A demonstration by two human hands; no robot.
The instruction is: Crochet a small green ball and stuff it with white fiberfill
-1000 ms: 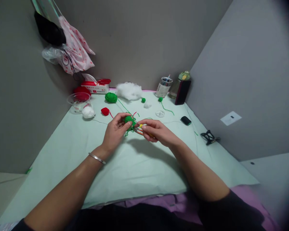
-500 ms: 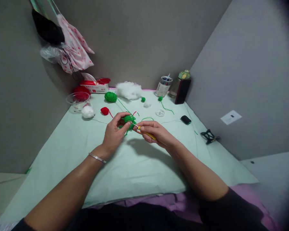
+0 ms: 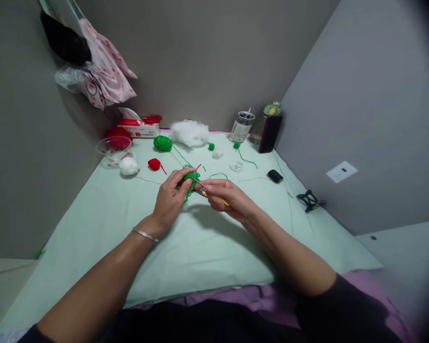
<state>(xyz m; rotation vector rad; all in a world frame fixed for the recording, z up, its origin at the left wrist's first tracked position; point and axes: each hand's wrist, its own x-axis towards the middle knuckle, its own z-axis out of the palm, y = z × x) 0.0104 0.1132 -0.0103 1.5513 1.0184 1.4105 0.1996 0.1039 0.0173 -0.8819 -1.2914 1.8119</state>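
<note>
My left hand point(image 3: 172, 193) is closed around a green crochet piece point(image 3: 192, 177), with loops of green yarn hanging below it. Between the fingers of my right hand point(image 3: 224, 194) is a crochet hook point(image 3: 223, 200) with a yellow handle, its metal shaft reaching to the green piece. Something with an orange tint shows just under the shaft by my right fingertips, too small to make out. A short red strand sticks up behind the green piece. Behind my hands lie a green yarn ball point(image 3: 163, 143) and a small red yarn ball point(image 3: 154, 164).
White stuffing point(image 3: 189, 133) is heaped at the back. A white yarn ball point(image 3: 129, 166) sits by a clear plastic tub point(image 3: 113, 151) at left. A tin can point(image 3: 241, 126), a bottle point(image 3: 272, 109) and a phone point(image 3: 270, 135) stand back right. A black clip point(image 3: 310, 201) lies at the right edge.
The green piece has turned a little in my left hand. The hook's handle sits deeper in my right fingers, and its shaft has shifted against the piece. The view has moved slightly.
</note>
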